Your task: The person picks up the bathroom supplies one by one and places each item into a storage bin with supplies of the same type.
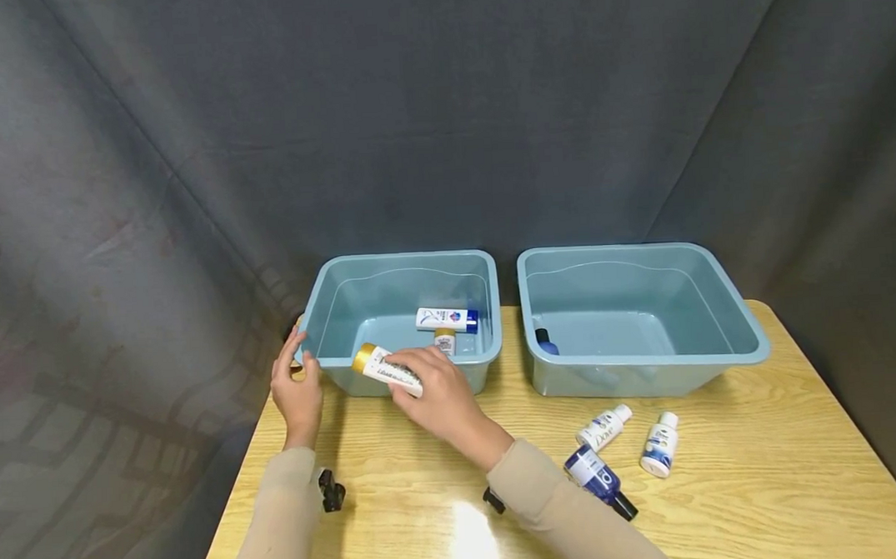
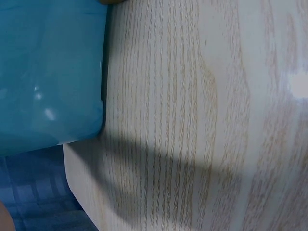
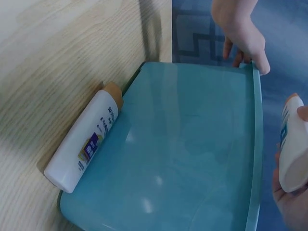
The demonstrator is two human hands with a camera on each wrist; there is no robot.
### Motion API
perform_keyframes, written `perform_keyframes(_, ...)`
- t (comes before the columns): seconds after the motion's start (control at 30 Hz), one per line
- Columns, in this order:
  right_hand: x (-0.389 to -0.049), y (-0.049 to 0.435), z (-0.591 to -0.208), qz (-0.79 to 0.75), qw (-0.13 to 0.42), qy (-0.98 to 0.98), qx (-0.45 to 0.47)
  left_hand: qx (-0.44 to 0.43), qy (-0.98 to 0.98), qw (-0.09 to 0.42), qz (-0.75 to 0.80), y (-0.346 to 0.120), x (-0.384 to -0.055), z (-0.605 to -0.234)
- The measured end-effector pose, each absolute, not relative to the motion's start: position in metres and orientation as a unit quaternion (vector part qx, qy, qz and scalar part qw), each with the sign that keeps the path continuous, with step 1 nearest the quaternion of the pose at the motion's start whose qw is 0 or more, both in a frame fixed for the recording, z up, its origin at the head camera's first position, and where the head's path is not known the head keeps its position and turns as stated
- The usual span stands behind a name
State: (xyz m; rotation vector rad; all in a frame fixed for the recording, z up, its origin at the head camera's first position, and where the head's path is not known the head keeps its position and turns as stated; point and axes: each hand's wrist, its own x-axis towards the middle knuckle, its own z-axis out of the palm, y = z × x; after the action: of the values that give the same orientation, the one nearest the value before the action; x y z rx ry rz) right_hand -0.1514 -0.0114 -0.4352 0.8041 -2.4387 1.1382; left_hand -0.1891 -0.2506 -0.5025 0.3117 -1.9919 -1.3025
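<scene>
My right hand (image 1: 441, 396) grips a white bottle with a gold cap (image 1: 392, 372), tilted over the front rim of the left blue bin (image 1: 398, 261). The same bottle (image 3: 292, 149) appears at the right edge of the right wrist view. At the bin's left front corner, my left hand (image 1: 299, 394) holds the rim between thumb and fingers. Inside that bin lie a white bottle with a blue cap (image 1: 442, 319) and a gold-capped white bottle (image 1: 445, 341). Another gold-capped white bottle (image 3: 84, 139) lies on the table against the bin; the head view hides it.
To the right stands a second blue bin (image 1: 647, 360) holding a dark bottle with a black cap (image 1: 545, 342). Two white Dove bottles (image 1: 603, 429) and a blue bottle with a black cap (image 1: 595, 476) lie before it on the wooden table (image 1: 786, 465). Grey curtain (image 1: 486, 128) hangs behind.
</scene>
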Motion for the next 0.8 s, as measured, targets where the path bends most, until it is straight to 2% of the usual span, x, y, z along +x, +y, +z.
perform_keyframes(0.4, -0.166, -0.007, -0.432, 0.382, 0.163, -0.862, 0.289, 0.122, -0.774, 0.346, -0.516, -0.250, -0.187, -0.501)
perform_keyframes(0.8, -0.179, 0.000, -0.427, 0.350, 0.146, -0.881, 0.283, 0.124, -0.773, 0.354, -0.512, -0.249, -0.187, -0.502)
